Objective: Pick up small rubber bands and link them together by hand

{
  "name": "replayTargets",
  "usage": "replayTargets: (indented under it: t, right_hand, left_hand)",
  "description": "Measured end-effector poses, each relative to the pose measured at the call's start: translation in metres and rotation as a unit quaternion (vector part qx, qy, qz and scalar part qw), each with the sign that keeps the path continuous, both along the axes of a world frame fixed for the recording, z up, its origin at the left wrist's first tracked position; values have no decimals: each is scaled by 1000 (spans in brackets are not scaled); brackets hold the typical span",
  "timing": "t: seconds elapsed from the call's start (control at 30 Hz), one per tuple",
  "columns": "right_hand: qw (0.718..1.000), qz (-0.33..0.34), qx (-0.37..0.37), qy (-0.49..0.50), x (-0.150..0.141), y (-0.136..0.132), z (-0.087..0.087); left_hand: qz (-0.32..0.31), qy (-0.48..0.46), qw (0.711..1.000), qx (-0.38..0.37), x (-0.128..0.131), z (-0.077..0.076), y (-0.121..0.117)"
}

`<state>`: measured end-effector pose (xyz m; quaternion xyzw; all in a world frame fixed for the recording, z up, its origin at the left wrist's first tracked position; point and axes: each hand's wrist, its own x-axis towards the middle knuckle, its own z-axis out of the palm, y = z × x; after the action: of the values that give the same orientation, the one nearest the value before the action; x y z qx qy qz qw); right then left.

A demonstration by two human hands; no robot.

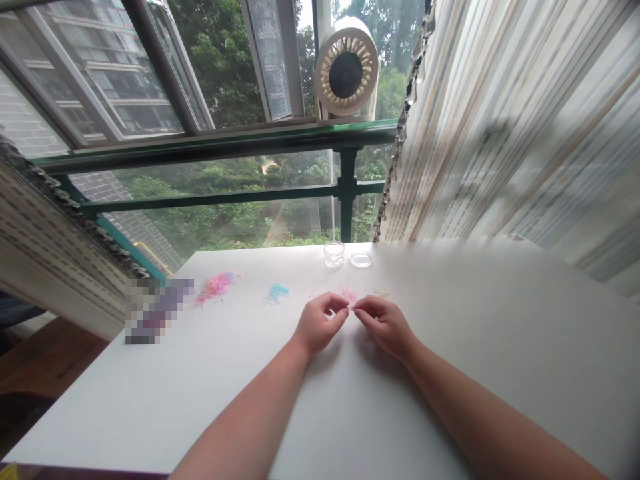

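My left hand and my right hand meet over the white table, thumb and forefinger of each pinched together. Between the fingertips is a tiny bit of pink, seemingly a small rubber band, mostly hidden by the fingers. Just beyond them lies a small pink pile of rubber bands. A few pale yellow bands rest behind my right hand. To the left are a light blue pile and a larger mixed pile, mainly pink with some orange and purple.
A clear round container stands near the table's back edge, with a clear lid beside it. A blurred-out item lies at the left edge of the white table. Behind are a green railing, a white fan and striped curtains.
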<state>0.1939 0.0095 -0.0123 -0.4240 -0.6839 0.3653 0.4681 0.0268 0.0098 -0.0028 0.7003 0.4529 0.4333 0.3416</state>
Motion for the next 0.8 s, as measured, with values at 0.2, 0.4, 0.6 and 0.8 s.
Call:
replayTargets:
  t: [0.2,0.4,0.6,0.8]
  right_hand:
    - [1000,-20,-3,3,1,2,-3]
    - [1000,-13,-5,1,0,2,-2]
    - [1000,-9,-4,-8,1,1,-1]
    - [999,-19,-30,-4,2,3,-6]
  left_hand:
    - [6,-12,1000,-4,-1,0,2]
    - [-1,-13,1000,1,-1,-1,1]
    - [2,26,999,18,-5,4,3]
    - [67,165,983,36,-50,7,17]
